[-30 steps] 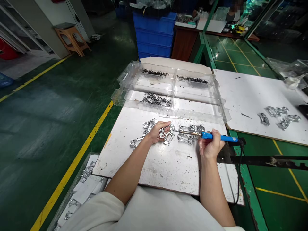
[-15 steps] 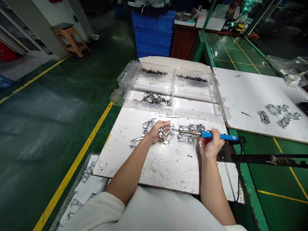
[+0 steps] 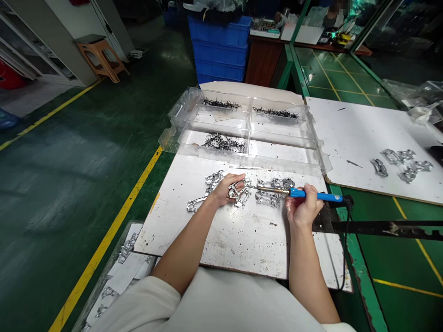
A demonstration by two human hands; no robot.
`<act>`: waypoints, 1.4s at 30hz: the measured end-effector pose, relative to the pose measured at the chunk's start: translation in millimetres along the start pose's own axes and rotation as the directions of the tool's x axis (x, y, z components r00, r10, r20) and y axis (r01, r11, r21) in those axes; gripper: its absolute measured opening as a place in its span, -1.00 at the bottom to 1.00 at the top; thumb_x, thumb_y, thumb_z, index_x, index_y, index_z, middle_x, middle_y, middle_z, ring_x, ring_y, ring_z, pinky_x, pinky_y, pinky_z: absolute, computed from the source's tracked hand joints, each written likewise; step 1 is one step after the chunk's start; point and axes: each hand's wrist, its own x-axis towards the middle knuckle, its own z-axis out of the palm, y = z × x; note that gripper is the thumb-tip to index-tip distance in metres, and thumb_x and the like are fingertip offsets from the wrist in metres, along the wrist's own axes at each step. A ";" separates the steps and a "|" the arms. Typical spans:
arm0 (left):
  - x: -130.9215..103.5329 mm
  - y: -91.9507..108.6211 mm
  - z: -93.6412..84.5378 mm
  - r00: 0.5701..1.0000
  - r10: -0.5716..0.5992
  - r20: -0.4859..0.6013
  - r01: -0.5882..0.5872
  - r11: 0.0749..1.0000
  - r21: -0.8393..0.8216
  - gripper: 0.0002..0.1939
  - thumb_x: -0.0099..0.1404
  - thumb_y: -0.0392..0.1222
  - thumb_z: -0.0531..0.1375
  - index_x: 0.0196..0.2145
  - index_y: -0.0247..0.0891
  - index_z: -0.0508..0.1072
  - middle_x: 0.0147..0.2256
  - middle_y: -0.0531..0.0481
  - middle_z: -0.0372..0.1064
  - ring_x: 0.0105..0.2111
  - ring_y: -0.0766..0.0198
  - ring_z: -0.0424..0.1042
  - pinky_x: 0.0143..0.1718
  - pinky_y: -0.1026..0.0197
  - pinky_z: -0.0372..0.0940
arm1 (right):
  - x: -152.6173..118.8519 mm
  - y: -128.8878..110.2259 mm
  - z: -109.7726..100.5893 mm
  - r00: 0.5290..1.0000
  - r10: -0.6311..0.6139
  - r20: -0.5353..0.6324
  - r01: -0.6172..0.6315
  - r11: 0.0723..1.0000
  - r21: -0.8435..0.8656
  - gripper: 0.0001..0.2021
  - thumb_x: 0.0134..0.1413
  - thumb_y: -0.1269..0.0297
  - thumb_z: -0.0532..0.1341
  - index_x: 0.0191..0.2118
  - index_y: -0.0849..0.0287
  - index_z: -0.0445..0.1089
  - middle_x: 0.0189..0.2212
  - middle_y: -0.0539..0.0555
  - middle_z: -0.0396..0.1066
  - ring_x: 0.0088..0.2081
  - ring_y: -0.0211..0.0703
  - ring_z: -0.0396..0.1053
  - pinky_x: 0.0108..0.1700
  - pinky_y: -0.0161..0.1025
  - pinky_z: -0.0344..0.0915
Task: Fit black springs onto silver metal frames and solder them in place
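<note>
My left hand (image 3: 226, 188) is closed on a shiny chrome-like part (image 3: 240, 192) with an open, frame-like shape, held above the white board (image 3: 238, 244). In my right hand (image 3: 303, 205) is a blue-handled soldering iron (image 3: 313, 195), pointing left. Its thin tip reaches the right edge of the held part; whether it touches cannot be made out. More shiny parts (image 3: 268, 198) lie on the board beneath the iron. Others (image 3: 196, 203) lie left of my left hand. Tweezers (image 3: 245, 167) rest along the near edge of the clear tray.
A clear divided tray (image 3: 249, 131) with clumps of small black pieces (image 3: 224, 142) stands behind my hands. On a second white board (image 3: 374, 133) at right lie several shiny parts (image 3: 408, 163). The iron's black cord (image 3: 345, 258) hangs at right. Blue crates (image 3: 219, 48) are stacked beyond.
</note>
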 end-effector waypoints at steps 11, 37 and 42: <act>-0.3 -0.3 0.1 1.000 -0.001 0.005 0.001 1.000 0.001 -0.51 0.18 0.06 0.30 -0.66 -0.29 0.22 -0.70 0.16 0.04 -0.83 0.45 0.10 -0.85 0.35 -0.10 | -0.5 -1.3 0.2 1.000 -0.002 0.027 0.002 1.000 -0.008 -0.71 -0.03 0.14 0.31 -0.54 0.13 0.22 -0.70 -0.15 0.26 -0.82 -0.26 0.17 -0.86 -0.31 -0.03; 5.9 -7.9 -0.1 0.921 0.322 -0.217 -0.350 0.931 -0.104 -0.54 0.31 0.25 0.16 -0.42 -0.24 0.31 -0.68 0.20 0.04 -0.80 0.49 -0.04 -0.80 0.39 -0.12 | -14.9 0.2 10.5 0.996 -0.083 -0.043 0.086 0.993 0.083 -0.65 -0.01 0.01 0.35 -0.46 0.12 0.23 -0.62 -0.15 0.28 -0.75 -0.28 0.24 -0.79 -0.29 0.13; 5.3 -10.2 5.4 0.894 0.357 -0.270 -0.388 0.919 -0.070 -0.53 0.29 0.28 0.17 -0.41 -0.21 0.26 -0.67 0.22 0.02 -0.79 0.50 -0.05 -0.77 0.39 -0.12 | -21.5 0.2 13.6 0.991 -0.130 -0.025 0.131 0.988 0.078 -0.65 0.04 0.01 0.33 -0.45 0.11 0.21 -0.60 -0.15 0.29 -0.74 -0.26 0.26 -0.78 -0.27 0.15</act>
